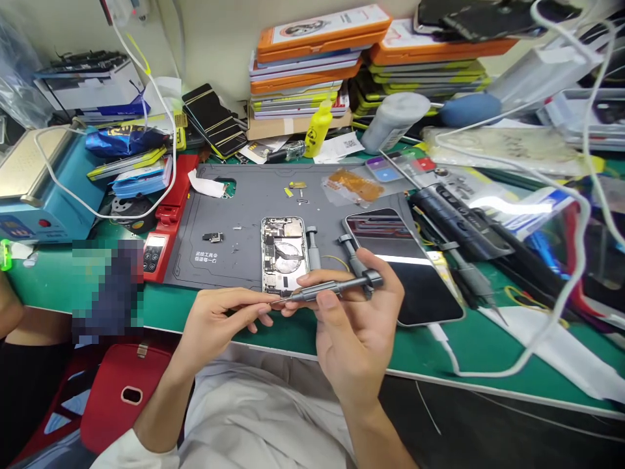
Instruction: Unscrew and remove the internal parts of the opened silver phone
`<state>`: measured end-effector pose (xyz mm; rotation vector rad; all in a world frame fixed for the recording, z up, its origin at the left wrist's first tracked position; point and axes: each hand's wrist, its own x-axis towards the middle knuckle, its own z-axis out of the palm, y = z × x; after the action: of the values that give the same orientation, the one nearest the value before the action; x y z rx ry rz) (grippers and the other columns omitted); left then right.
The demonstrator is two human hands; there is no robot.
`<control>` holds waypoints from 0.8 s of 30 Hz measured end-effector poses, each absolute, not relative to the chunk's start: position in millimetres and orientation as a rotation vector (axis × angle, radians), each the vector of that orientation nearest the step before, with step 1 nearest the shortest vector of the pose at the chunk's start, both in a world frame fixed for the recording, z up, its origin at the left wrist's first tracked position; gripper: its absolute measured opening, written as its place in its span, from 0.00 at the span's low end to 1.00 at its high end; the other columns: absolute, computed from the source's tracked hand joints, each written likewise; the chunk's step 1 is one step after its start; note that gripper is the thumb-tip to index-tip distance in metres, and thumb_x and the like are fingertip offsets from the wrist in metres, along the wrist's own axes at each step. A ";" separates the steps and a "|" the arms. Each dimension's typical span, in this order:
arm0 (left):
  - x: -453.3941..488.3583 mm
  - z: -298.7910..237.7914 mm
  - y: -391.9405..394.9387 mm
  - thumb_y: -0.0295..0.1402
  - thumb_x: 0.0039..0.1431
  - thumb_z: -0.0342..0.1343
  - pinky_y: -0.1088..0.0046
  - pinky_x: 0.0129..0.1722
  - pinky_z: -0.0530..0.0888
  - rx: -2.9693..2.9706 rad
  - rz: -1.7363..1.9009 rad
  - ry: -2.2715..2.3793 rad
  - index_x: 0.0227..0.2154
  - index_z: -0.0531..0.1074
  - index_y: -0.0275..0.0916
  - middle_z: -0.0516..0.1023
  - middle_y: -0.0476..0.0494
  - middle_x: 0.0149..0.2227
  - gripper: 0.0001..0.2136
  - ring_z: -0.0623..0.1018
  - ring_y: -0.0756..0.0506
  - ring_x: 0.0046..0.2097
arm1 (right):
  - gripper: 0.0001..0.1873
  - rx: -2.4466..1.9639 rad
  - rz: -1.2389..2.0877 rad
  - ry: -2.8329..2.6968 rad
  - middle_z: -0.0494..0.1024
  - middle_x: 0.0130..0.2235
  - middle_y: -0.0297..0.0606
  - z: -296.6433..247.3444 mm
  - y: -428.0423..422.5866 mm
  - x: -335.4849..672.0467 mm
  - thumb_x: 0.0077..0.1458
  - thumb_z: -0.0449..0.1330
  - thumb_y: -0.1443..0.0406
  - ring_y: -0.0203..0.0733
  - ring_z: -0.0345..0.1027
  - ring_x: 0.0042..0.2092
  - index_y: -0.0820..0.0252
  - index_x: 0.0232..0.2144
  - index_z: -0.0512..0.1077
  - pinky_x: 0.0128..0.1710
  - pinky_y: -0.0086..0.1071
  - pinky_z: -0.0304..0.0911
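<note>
My right hand (354, 326) is closed around a grey metal screwdriver (336, 288), held level over the table's near edge. My left hand (224, 316) pinches the screwdriver's tip between thumb and fingers. Just beyond both hands an opened phone body (284, 251) lies on a grey work mat (254, 195), its inner parts showing. To its right a phone screen (403, 264) lies face up, and two more grey screwdrivers (312, 244) rest between them.
Small screws and parts (213, 237) dot the mat. Stacked orange boxes (312, 58) stand at the back, a yellow bottle (318, 127) beside them. A blue machine (34, 189) sits left, a red device (163, 228) by the mat. White cables (576, 247) loop at right.
</note>
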<state>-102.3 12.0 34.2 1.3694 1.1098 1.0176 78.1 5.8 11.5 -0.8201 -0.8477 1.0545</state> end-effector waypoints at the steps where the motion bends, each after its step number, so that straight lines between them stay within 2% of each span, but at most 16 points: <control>1: -102.5 34.5 12.1 0.29 0.73 0.66 0.81 0.32 0.85 1.372 1.014 1.109 0.47 0.91 0.43 0.92 0.44 0.37 0.08 0.87 0.50 0.32 | 0.26 -0.812 1.056 -0.843 0.86 0.46 0.33 11.6 5.7 78.4 0.72 0.66 0.67 0.40 0.85 0.48 0.40 0.66 0.68 0.38 0.31 0.85; 6: -105.3 32.6 12.7 0.31 0.74 0.67 0.81 0.32 0.84 1.383 0.971 1.114 0.49 0.91 0.44 0.91 0.45 0.36 0.08 0.86 0.51 0.30 | 0.27 -0.821 1.049 -0.884 0.87 0.46 0.34 11.4 5.4 79.4 0.73 0.65 0.67 0.40 0.85 0.41 0.41 0.68 0.66 0.37 0.36 0.87; 9: -106.1 31.7 12.1 0.31 0.75 0.65 0.81 0.34 0.85 1.417 0.958 1.116 0.49 0.91 0.44 0.91 0.45 0.37 0.09 0.87 0.51 0.32 | 0.26 -0.831 1.048 -0.902 0.86 0.46 0.33 11.1 5.2 79.2 0.73 0.65 0.67 0.38 0.84 0.36 0.42 0.67 0.65 0.38 0.38 0.87; 14: -106.1 32.7 11.4 0.30 0.76 0.63 0.80 0.40 0.85 1.486 0.954 1.120 0.50 0.90 0.44 0.92 0.45 0.39 0.10 0.88 0.50 0.36 | 0.24 -0.825 1.057 -0.884 0.87 0.46 0.34 10.2 5.8 79.4 0.72 0.66 0.66 0.39 0.85 0.40 0.44 0.65 0.66 0.37 0.35 0.86; 20: -107.1 31.8 11.2 0.29 0.76 0.62 0.80 0.38 0.84 1.492 0.945 1.112 0.50 0.90 0.44 0.91 0.45 0.39 0.11 0.88 0.50 0.35 | 0.23 -0.800 1.090 -0.859 0.87 0.46 0.33 9.9 6.9 80.5 0.73 0.66 0.66 0.38 0.86 0.40 0.44 0.64 0.67 0.38 0.34 0.87; 24: -107.1 31.7 11.7 0.30 0.76 0.63 0.80 0.37 0.84 1.503 0.950 1.121 0.49 0.90 0.44 0.91 0.44 0.40 0.10 0.87 0.51 0.34 | 0.22 -0.799 1.132 -0.852 0.88 0.46 0.33 11.0 7.0 80.7 0.72 0.67 0.65 0.38 0.85 0.36 0.44 0.62 0.67 0.38 0.35 0.87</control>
<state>-107.1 11.7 31.7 1.5030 1.1208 0.9501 80.7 7.0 11.0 -0.7992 -0.8523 1.1319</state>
